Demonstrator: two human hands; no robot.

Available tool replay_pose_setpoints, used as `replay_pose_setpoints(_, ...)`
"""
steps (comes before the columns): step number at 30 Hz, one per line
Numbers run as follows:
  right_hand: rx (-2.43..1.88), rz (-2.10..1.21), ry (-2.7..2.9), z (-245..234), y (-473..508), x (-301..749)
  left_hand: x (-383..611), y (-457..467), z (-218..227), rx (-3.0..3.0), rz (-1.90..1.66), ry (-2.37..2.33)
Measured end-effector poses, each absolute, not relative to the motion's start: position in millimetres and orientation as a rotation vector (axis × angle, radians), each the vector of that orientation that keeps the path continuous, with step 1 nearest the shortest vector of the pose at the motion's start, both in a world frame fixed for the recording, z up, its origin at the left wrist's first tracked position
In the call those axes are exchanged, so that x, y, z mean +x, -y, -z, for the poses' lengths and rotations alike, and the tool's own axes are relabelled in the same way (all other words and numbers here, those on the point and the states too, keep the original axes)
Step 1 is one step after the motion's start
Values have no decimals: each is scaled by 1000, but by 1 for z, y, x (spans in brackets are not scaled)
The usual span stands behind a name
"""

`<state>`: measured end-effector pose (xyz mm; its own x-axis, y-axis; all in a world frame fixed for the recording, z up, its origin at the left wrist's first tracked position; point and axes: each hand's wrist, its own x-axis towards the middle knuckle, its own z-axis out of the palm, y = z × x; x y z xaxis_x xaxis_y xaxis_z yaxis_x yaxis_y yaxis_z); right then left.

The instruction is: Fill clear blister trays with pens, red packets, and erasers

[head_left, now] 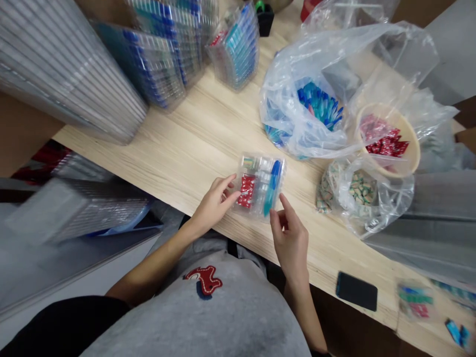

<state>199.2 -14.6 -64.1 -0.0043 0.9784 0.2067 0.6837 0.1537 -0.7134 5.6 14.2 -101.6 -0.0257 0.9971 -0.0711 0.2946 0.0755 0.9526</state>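
A clear plastic blister tray lies on the wooden table in front of me. It holds a blue pen, a red packet and small pieces. My left hand touches its left edge, fingers bent onto the red packet. On the tray's near right corner rests my right hand, fingers partly curled, index finger pointing at the pen.
Stacks of filled clear trays and empty trays stand at the back left. A plastic bag of blue pens, a bowl of red packets and a bag of small pieces lie right. A dark phone sits near the front edge.
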Motion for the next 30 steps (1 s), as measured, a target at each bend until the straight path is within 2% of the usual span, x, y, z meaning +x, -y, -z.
replay_pose_setpoints(16, -1462, -438, 1828, 79, 7, 199, 10, -21, 112, 1542, -1076, -1426)
replay_pose_setpoints(25, -1406, -614, 1707, 89, 5, 204, 17, -30, 119, 1716, -1020, -1431)
replay_pose_setpoints(30, -1514, -956, 1383, 123, -4, 216, 16, -19, 138, 1743, -1086, -1436)
